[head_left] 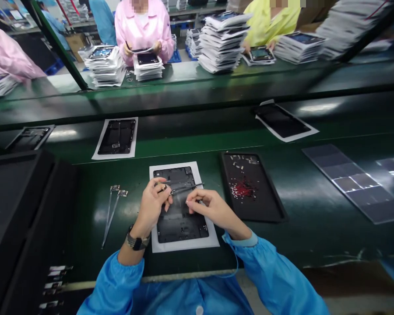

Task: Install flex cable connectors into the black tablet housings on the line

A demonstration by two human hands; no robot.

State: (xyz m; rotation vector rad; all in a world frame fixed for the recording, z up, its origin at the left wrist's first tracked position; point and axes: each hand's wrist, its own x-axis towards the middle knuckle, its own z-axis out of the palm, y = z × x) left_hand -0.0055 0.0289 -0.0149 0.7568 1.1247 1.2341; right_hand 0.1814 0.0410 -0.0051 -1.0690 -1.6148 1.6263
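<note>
My left hand (153, 202) is closed in a pinch around one end of a flex cable with a small circuit board (166, 188). The dark strip of this cable reaches right, above my right hand. My right hand (212, 205) has its thumb and forefinger pressed together; whatever sits between them is too small to make out. Both hands hover over a black tablet housing (180, 229), which lies on a white sheet (213, 239) with its inside facing up. The fingers hide part of the upper housing.
Two flex cables with boards (113, 210) lie left of the housing. A black tray (265, 205) at right holds red-wired small parts (244, 189). Further right is a clear plastic sheet (351, 186). Other housings (118, 136) lie beyond; black boxes (29, 197) stand left. Co-workers sit opposite.
</note>
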